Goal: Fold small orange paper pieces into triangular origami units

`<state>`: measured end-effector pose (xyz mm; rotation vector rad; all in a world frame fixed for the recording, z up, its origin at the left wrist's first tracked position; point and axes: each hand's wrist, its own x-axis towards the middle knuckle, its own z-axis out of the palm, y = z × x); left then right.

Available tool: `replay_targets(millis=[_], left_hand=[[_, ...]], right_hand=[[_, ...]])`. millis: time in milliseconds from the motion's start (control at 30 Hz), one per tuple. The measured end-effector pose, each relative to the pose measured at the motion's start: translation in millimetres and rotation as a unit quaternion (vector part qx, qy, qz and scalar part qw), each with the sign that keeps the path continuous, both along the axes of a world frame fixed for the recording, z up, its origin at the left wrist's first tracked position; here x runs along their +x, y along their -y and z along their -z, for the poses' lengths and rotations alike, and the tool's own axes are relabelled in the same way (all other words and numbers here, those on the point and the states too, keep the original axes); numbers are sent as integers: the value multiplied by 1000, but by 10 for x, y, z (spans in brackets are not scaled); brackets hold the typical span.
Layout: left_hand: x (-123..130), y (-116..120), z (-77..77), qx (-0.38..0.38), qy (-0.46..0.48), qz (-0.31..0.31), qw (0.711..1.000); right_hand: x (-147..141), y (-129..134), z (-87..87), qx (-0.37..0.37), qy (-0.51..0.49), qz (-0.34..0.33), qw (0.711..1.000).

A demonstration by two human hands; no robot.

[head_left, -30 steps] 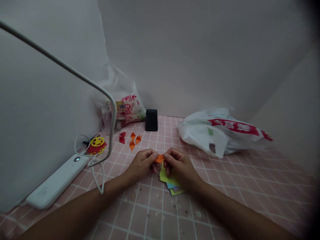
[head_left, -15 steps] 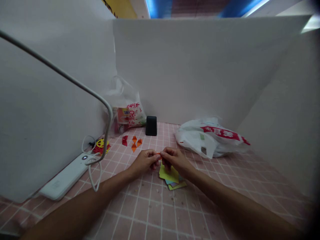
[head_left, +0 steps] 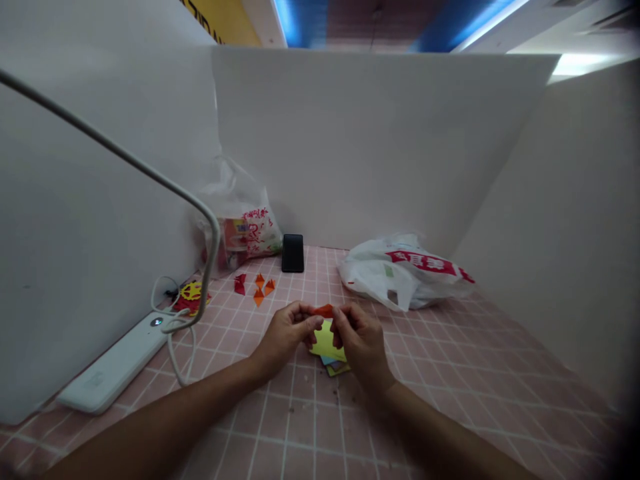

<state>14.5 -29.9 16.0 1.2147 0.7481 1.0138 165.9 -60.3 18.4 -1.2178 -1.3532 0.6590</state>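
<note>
Between my two hands is a small folded piece of orange paper [head_left: 323, 311]. My left hand [head_left: 290, 331] pinches its left end, and my right hand [head_left: 359, 333] pinches its right end. Just below the fingers lies a small stack of coloured paper [head_left: 327, 341], yellow on top with blue and other colours peeking out; my right hand hides part of it. Farther off to the left, several folded orange paper pieces [head_left: 259, 295] rest on the pink tiled surface, beside a folded red paper piece [head_left: 240, 285].
A white plastic bag [head_left: 410, 273] lies at the right; another bag with packages [head_left: 245, 233] stands at the back left. A black phone [head_left: 293, 253] is near the back wall. At left are a white power bank [head_left: 113, 367], a bent white lamp arm [head_left: 213, 247] and yellow-and-red cutouts [head_left: 191, 293].
My hands have moved slightly apart, and more of the orange paper shows between them. The whole view has shifted a little, so objects on the surface appear farther left.
</note>
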Motion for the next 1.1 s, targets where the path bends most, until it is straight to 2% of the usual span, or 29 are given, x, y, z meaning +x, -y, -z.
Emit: replay_targets(millis=[167, 467, 900, 1100], left_hand=[[27, 31, 11, -6, -2, -15, 1000], [33, -30, 163, -17, 17, -26, 999], [30, -21, 100, -10, -23, -47, 999], [13, -4, 86, 36, -60, -65, 995]], right_hand=[[-36, 48, 97, -31, -41, 1, 999], [-127, 117, 208, -122, -185, -88, 971], [-138, 129, 221, -168, -223, -146, 949], [-151, 121, 233, -170, -235, -150, 945]])
